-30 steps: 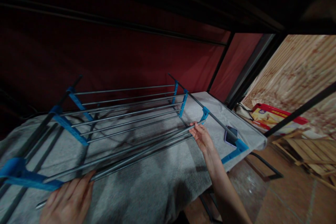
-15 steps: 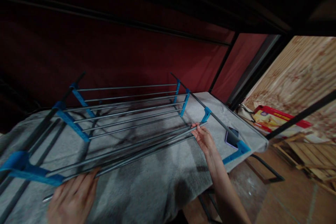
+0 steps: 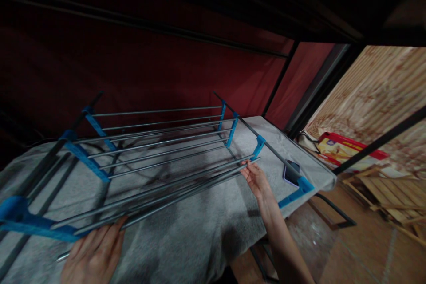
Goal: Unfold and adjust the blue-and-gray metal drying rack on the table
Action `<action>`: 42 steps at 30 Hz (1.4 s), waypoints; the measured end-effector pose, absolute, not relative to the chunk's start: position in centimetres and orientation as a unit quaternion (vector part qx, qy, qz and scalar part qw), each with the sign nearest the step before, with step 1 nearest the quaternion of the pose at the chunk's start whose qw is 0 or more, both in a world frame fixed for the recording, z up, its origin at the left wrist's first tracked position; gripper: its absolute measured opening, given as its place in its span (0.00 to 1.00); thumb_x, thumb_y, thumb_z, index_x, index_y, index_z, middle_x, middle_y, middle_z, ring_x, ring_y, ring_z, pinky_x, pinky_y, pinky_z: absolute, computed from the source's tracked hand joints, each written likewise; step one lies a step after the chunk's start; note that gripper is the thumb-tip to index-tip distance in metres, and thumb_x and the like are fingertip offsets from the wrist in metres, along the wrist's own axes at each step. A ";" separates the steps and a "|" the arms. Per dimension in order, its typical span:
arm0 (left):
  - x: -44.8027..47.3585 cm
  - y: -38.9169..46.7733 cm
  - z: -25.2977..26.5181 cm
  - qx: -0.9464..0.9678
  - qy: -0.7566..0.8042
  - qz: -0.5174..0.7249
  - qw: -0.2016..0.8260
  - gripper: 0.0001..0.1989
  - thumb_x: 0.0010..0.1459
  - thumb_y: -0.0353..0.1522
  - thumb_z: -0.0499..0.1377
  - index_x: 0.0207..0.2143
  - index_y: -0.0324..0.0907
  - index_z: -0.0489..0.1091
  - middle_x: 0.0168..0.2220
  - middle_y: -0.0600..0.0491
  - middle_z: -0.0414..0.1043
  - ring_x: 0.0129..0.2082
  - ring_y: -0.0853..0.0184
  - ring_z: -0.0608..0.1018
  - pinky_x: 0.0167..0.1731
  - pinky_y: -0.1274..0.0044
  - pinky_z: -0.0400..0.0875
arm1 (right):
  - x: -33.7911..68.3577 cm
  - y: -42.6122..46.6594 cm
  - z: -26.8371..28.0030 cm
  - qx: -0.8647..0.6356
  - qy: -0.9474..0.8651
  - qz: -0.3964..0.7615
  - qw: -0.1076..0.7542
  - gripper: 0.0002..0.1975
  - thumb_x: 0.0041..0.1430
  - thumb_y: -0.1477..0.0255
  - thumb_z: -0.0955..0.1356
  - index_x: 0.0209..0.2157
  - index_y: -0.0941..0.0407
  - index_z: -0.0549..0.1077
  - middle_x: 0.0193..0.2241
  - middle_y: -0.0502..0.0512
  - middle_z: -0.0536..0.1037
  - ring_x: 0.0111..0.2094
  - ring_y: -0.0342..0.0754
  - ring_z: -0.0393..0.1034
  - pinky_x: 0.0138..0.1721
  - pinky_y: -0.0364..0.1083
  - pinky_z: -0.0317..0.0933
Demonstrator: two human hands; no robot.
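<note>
Head view: both hands (image 3: 95,253) (image 3: 255,178) grip loose grey rods (image 3: 173,188).

Rods (image 3: 159,188) grey w/ blue brackets (image 3: 87,163); cloth (image 3: 199,226) grey.

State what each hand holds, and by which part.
Both hands grip the loose metal rods: the left hand at their near end, the right hand at their far end, by the blue connector.

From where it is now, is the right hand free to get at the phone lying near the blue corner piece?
Probably yes. The right hand rests at the rod ends, and the phone lies just beyond on the grey cloth, though the dark frame bar crosses beside it.
</note>
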State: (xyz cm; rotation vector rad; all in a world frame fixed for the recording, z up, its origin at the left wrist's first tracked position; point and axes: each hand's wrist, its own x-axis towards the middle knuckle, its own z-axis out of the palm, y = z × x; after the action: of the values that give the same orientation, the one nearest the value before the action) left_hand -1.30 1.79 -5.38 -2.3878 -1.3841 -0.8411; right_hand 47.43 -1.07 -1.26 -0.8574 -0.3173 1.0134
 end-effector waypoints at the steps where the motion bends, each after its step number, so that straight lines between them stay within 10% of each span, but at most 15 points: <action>1: -1.2 1.8 -5.3 -0.824 -0.475 -0.277 0.139 0.18 0.67 0.37 0.49 0.54 0.46 0.72 0.40 0.48 0.79 0.38 0.53 0.77 0.42 0.62 0.67 | 47.4 -1.0 -1.2 -0.396 -0.147 0.468 0.776 0.12 0.46 0.71 0.81 0.27 0.54 0.76 0.33 0.51 0.83 0.32 0.44 0.78 0.37 0.42 0.76; 35: 3.4 -1.9 0.2 -0.830 -0.455 -0.283 0.151 0.08 0.69 0.30 0.56 0.48 0.41 0.72 0.39 0.52 0.78 0.41 0.64 0.77 0.48 0.69 0.67 | 51.1 -2.8 -5.5 -0.431 -0.103 0.446 0.778 0.09 0.49 0.72 0.78 0.34 0.52 0.80 0.32 0.43 0.81 0.32 0.37 0.77 0.43 0.36 0.74; 42: 3.2 -0.3 1.6 -0.816 -0.469 -0.304 0.145 0.13 0.68 0.27 0.53 0.52 0.42 0.72 0.41 0.48 0.78 0.40 0.62 0.77 0.49 0.65 0.67 | 50.6 -2.2 -4.4 -0.459 -0.160 0.421 0.766 0.08 0.50 0.69 0.78 0.33 0.49 0.80 0.34 0.48 0.82 0.41 0.47 0.79 0.51 0.48 0.76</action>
State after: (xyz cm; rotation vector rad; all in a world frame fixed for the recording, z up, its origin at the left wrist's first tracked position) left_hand 3.24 -0.32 1.64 -2.3526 -1.3513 -0.8763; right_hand 50.63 -2.20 -4.39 -0.9972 -0.3472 0.9147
